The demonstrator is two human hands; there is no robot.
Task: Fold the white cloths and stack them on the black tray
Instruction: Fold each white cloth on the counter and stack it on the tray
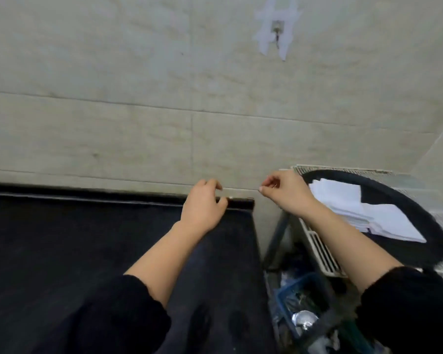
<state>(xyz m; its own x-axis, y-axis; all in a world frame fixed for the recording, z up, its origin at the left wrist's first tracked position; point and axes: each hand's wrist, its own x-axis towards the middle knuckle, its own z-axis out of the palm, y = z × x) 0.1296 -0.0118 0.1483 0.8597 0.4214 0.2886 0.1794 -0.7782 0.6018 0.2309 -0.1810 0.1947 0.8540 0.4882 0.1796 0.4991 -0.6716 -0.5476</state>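
Note:
A stack of folded white cloths point(363, 210) lies on the round black tray point(420, 221) at the right, which sits on a white wire rack point(320, 254). My left hand point(205, 205) hovers over the far right corner of the black counter point(62, 246), fingers loosely curled, holding nothing. My right hand point(284, 191) is raised between the counter and the tray, just left of the cloth stack, its fingers curled and its thumb and forefinger close together; no cloth shows in it.
A tiled wall point(164, 98) rises directly behind the counter, with a taped hook point(276, 31) high up. Below the gap between counter and rack sits a blue basket point(299, 302) with clutter and a shiny metal item.

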